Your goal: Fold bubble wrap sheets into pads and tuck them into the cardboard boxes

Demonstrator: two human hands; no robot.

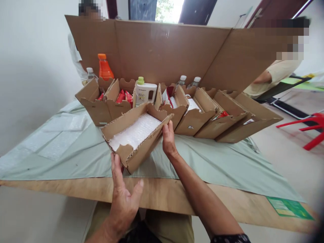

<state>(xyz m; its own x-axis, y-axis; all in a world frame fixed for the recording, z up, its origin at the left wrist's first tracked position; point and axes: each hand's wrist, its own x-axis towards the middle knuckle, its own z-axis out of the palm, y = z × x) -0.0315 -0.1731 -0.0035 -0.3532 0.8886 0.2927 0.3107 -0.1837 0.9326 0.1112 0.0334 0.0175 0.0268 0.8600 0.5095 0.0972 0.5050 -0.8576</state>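
Note:
A cardboard box (146, 143) with an open top sits tilted in front of me, with clear bubble wrap (138, 130) lying inside it. My right hand (169, 140) grips the box's far right corner, thumb on the outer side. At the near left corner, my left hand (125, 194) rests its outstretched fingers against the cardboard, its thumb spread away. Whether the box's underside touches the green cloth (162, 168) cannot be made out. Just behind it stands a white jug (145, 92) with a green cap.
Similar open boxes (202, 114) stand in a row behind, some holding red packets (123, 97). An orange bottle (105, 67) and clear bottles are behind them, before a tall cardboard screen (167, 50). Bubble wrap sheets (63, 123) lie left. Two people are beyond; a red stool (312, 128) stands right.

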